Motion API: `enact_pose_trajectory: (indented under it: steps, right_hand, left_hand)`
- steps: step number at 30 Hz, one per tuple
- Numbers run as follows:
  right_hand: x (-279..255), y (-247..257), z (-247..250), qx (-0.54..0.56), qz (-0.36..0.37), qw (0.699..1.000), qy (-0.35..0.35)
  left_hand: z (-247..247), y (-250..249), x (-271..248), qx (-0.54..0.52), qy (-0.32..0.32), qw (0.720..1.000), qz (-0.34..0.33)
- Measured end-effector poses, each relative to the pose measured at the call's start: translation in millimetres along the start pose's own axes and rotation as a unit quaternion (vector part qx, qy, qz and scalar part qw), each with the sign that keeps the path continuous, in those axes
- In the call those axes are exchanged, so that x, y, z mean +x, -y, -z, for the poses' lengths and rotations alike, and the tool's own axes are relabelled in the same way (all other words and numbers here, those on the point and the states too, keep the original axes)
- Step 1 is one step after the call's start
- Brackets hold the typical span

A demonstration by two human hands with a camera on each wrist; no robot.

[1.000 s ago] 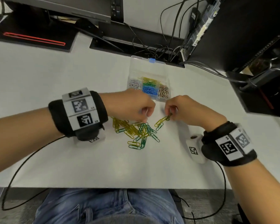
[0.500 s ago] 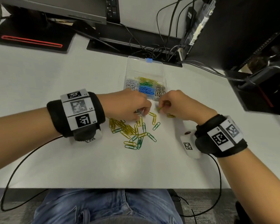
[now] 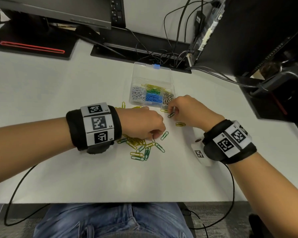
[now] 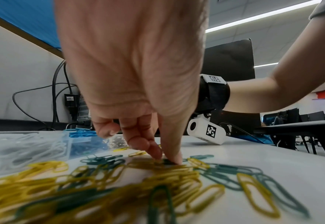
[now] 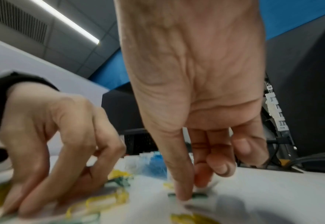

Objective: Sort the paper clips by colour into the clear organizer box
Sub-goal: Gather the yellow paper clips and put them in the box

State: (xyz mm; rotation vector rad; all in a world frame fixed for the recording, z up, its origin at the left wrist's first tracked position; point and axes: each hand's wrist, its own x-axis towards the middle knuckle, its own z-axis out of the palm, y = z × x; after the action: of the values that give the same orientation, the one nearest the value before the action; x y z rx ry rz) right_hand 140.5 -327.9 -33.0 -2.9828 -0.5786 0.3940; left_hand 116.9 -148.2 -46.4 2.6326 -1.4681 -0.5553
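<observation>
Judging from how things lie, the sorting is well past its middle but not finished. The clear organizer box (image 3: pixel 151 78) stands open at the far side of the tabletop (image 3: pixel 58 93), and its compartments already hold sorted clips: white on the left, yellow and green at the back of the middle, blue in front of them, and silver-looking ones on the right. What is left is a loose pile of yellow and green paper clips (image 3: pixel 141 145) on the tabletop nearer the person, with a few strays — one yellow clip (image 3: pixel 180 124) lies apart to the right, and another yellow one (image 3: pixel 123 104) sits just left of the box. No blue, white or silver clips show in the pile, so only two colours seem to remain. The left hand (image 3: pixel 143 123) is over the pile with fingers curled down, thumb and forefinger pinching at a clip among the heap; the left wrist view shows the fingertips (image 4: pixel 174 159) pressed together on a dark green one. The right hand (image 3: pixel 189 111) is just in front of the box, its fingers curled and narrow, pinching a single green clip (image 3: pixel 171 115) that is touching or barely off the tabletop. That clip belongs in the green compartment — not yet delivered.
</observation>
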Motion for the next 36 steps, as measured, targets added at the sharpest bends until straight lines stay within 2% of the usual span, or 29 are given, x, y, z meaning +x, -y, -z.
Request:
enact_pose_trajectory:
  steps: [5, 9, 11, 14, 17, 25, 28, 31, 33, 36]
  right_hand:
    - [3.7, -6.1, -1.7, 0.017, -0.022, 0.998, 0.053]
    - [-3.0, -4.3, -6.7, -0.013, -0.019, 0.997, 0.068]
    - [-10.8, 0.1, -7.2, 0.004, 0.003, 0.998, 0.068]
    - [-24.8, 12.6, -2.2, 0.074, 0.059, 0.993, 0.066]
    - [-33.4, 24.0, -2.6, 0.109, 0.109, 0.985, 0.079]
    - [-23.4, 21.0, -9.7, 0.044, 0.054, 0.995, 0.078]
    - [-25.6, 16.8, -8.3, 0.057, 0.043, 0.995, 0.074]
    - [-24.8, 9.4, -1.1, 0.122, 0.021, 0.992, 0.027]
    - [-20.9, 6.7, 6.4, 0.208, 0.003, 0.978, -0.022]
    - [-11.7, 4.9, 17.6, 0.380, -0.034, 0.920, -0.087]
  left_hand:
    - [0.8, 3.0, -5.9, -0.030, 0.006, 0.999, 0.025]
    - [13.2, 5.9, -16.3, -0.121, -0.091, 0.988, 0.039]
    - [19.6, 3.0, -24.4, -0.176, -0.114, 0.978, 0.019]
    - [17.1, -7.0, -33.7, -0.208, -0.061, 0.976, -0.020]
    - [4.3, -13.4, -30.6, -0.158, -0.007, 0.987, -0.038]
    - [-6.9, -11.3, -7.1, -0.069, 0.056, 0.995, -0.048]
    - [-8.4, -5.4, -3.4, -0.049, 0.061, 0.996, -0.047]
    - [-10.8, -2.8, -2.9, -0.038, 0.066, 0.996, -0.041]
    - [-11.9, -3.8, -3.7, -0.042, 0.066, 0.996, -0.043]
    - [-11.2, -6.2, -7.6, -0.052, 0.059, 0.996, -0.045]
